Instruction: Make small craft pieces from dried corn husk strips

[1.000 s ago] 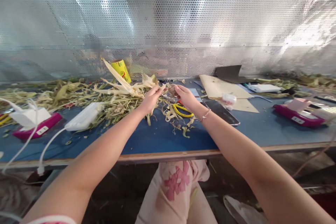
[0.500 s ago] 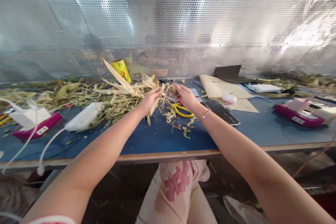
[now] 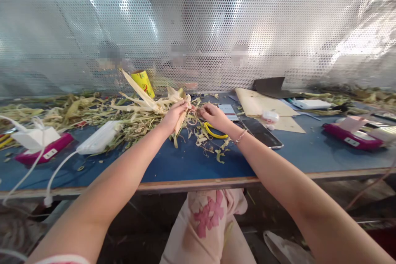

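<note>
My left hand [image 3: 177,116] is closed on a pale dried corn husk [image 3: 180,123] at the front of a heap of dry plant stuff. My right hand [image 3: 213,114] is just to its right, fingertips pinched together. A thin pale strand [image 3: 192,120] loops between the two hands, and its end appears to be in the right fingers. Long stiff husk leaves [image 3: 139,90] stick up behind my left hand. Yellow-handled scissors [image 3: 216,134] lie under my right hand, their blades hidden by scraps. Dry shreds [image 3: 219,154] are scattered in front of them.
A phone [image 3: 262,134], a printed card [image 3: 229,112] and brown paper [image 3: 262,103] lie to the right. On the left are a white power bank [image 3: 99,137] with a cable and a magenta socket block [image 3: 45,152]. A yellow roll [image 3: 143,83] stands before the perforated metal screen [image 3: 198,29].
My right hand has shifted slightly left and down, closer to my left hand. The brownish tuft at its fingertips no longer shows, and a loop of strand now appears between the hands.
</note>
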The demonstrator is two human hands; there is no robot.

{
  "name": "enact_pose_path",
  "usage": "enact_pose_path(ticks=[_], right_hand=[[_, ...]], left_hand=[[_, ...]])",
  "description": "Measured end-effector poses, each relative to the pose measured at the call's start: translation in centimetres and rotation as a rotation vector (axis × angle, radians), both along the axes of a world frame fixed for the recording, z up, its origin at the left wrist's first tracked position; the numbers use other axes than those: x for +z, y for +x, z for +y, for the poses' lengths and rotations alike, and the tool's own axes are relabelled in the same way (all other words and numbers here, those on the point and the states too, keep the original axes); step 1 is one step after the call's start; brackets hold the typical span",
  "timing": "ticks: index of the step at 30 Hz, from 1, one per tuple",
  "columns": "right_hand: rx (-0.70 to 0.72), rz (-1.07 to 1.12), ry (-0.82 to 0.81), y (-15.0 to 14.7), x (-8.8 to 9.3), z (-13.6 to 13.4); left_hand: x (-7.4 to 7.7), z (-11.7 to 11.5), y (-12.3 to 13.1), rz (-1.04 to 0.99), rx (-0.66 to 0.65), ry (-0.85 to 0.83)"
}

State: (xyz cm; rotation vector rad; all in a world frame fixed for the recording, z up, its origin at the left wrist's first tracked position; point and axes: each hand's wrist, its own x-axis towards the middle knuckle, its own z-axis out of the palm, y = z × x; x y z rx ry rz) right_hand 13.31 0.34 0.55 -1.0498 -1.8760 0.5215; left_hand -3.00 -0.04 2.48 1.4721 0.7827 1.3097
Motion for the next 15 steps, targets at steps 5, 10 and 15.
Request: enact_pose_path(ticks=[5,10,15], right_hand=[[0.136,0.113,-0.038,-0.25,-0.16,-0.12],[0.230,0.183,-0.076,-0.32,-0.32,0.18],[0.099,0.071,-0.100,-0.03,-0.49,0.42]], left_hand=[[-0.16,0.02,-0.04,0.017,-0.058,0.018],[-0.23,-0.41,-0.04,0.022,-0.129,0.020],[0.13,-0.24,-0.04,0.016,-0.052,0.105]])
